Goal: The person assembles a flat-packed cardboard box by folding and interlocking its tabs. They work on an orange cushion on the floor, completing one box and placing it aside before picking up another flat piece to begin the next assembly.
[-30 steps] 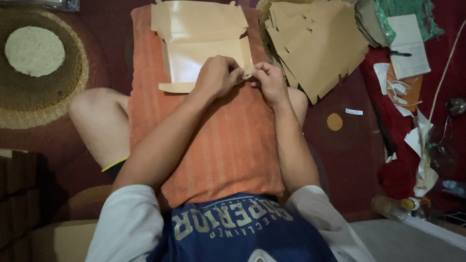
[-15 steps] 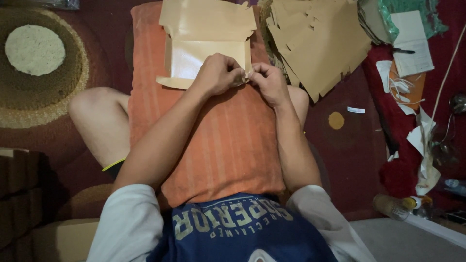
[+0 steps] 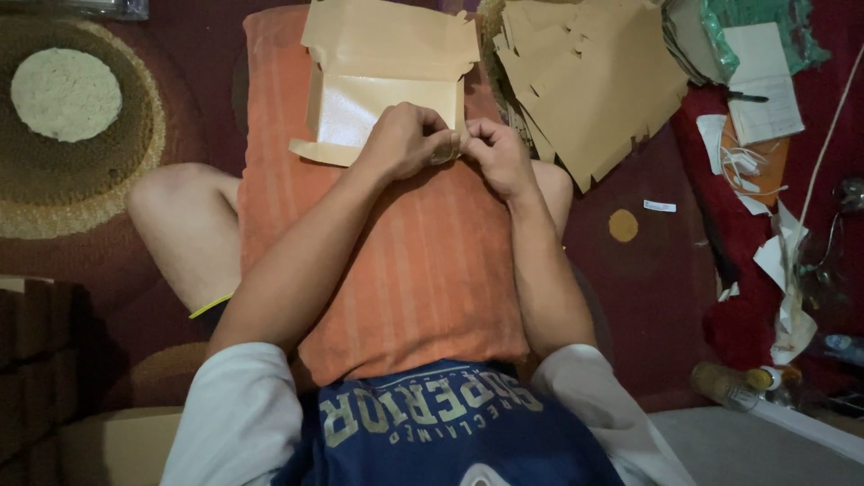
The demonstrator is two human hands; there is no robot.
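Both hands, left [image 3: 405,139] and right [image 3: 497,155], pinched the flat brown carton blank [image 3: 382,85] at its corner flap on the orange pillow [image 3: 423,270]. Step in hand, apparently: folding that flap. Next needs a firm crease.

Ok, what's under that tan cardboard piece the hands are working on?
The tan cardboard piece lies on an orange cushion across the lap. Left hand and right hand cover its near edge.

A flat, unfolded tan cardboard box blank [image 3: 378,54] with a glossy inner panel is lying on the orange cushion. A fanned stack of matching tan cardboard blanks [image 3: 594,81] is resting just to its right. A small white rectangular label [image 3: 659,206] is lying on the dark red carpet, well apart from both.
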